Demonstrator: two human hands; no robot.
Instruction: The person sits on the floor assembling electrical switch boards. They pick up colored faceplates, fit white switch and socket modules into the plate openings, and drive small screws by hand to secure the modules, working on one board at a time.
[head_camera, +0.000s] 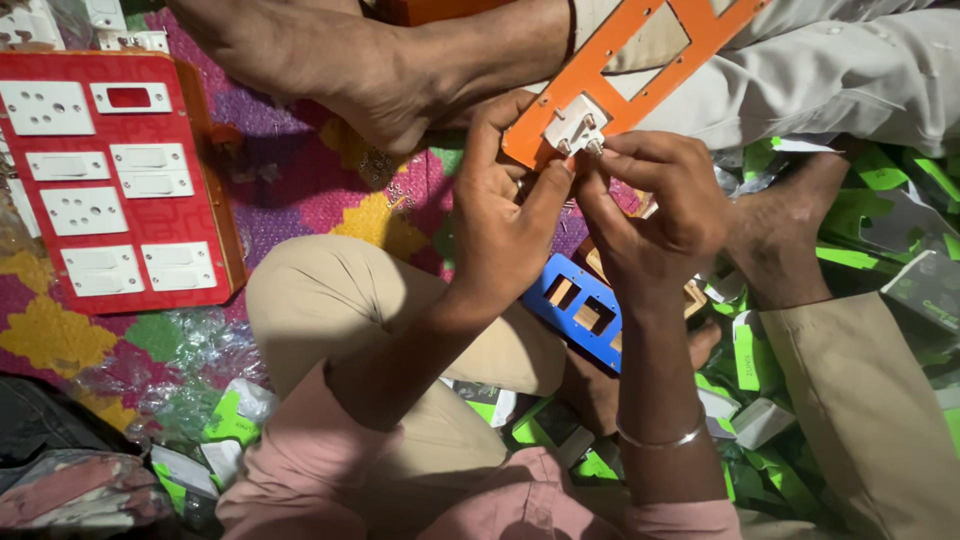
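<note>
I sit cross-legged on the floor. My left hand (505, 215) grips the lower end of an orange cut-out panel (625, 75), its thumb pressed beside a white switch module (573, 122) set in the panel. My right hand (660, 205) pinches the metal terminals on that module's back with fingertips. The panel slants up to the right across another person's lap. A silver bangle (662, 440) circles my right wrist.
A red switchboard (130, 210) with white sockets and switches lies at left on a patterned mat (300, 190). A blue cut-out panel (580, 310) rests under my hands. Green-and-white cartons (900, 220) are scattered at right. Another person's foot (330, 60) and leg lie across the top.
</note>
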